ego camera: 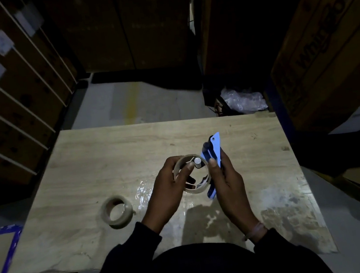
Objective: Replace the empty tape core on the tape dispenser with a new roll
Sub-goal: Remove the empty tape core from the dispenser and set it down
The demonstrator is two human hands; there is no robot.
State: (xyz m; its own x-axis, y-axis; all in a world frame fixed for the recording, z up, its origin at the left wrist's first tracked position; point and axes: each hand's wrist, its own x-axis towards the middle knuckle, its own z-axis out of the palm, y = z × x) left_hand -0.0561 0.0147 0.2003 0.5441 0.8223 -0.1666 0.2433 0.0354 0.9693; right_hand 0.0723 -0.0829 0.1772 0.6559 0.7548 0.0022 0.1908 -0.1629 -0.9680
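Note:
Above the middle of the wooden table (108, 154), my right hand (227, 182) grips a blue tape dispenser (213, 152), held upright. A thin, empty cardboard tape core (198, 189) sits on the dispenser's hub, whose white axle end (197, 161) shows inside the ring. My left hand (169, 189) holds the core's left rim, thumb inside and fingers outside. A new roll of clear tape (117, 211) lies flat on the table to the left of my hands, untouched.
Crumpled clear film (145, 192) lies on the table under my hands. Stacked cardboard boxes (11, 100) stand on the left, and a large printed box (325, 39) on the right. A plastic bag (242, 101) lies beyond the table's far right corner.

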